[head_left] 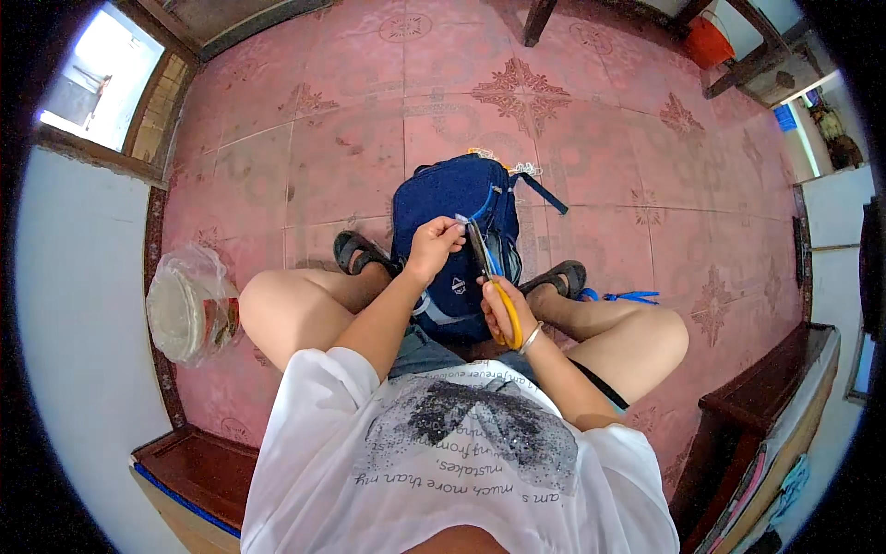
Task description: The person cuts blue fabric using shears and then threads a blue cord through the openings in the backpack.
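Observation:
A dark blue backpack [441,196] rests between my bent legs on the tiled floor. My left hand [437,246] is closed in a pinch over its upper front, on a small pale piece [461,220] beside a bright blue zipper pull or cord; its exact kind is too small to tell. In my right hand [504,309] is a pair of scissors [510,323] with yellow handles. Their dark blades point away from me, with the tips close to the pinched piece. Whether the blades touch it, I cannot tell.
A clear plastic bag around a round pale container [185,309] stands left of my knee. Blue cord-like strips [632,296] lie beyond my right foot. An orange bucket [708,42] sits far right. Dark wooden furniture [761,383] stands at the near right.

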Tool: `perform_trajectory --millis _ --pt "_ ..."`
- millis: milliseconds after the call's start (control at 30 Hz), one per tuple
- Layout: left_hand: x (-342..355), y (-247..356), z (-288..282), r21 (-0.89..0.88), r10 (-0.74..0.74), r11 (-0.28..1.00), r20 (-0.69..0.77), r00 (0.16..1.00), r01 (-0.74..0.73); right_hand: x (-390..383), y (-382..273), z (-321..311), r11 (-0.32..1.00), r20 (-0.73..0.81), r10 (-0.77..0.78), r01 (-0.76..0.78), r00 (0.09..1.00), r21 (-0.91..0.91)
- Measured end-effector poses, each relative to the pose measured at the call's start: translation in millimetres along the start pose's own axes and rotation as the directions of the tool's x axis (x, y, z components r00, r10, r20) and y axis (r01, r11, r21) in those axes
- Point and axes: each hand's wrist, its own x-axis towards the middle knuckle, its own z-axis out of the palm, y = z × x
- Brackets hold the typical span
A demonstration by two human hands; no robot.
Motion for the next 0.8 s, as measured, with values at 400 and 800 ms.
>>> perform_trajectory --millis 400,800 --pt "-2 20 -7 0.426 -0.134 0.901 0.089 0.987 0.084 1 14 0 0.993 -0.032 -0.064 0.061 0.997 -0.105" --pt "-10 4 0 0.330 -0.078 0.944 0.248 0.966 -0.009 -4 6 2 0.958 -0.024 0.121 -0.110 0.992 0.265"
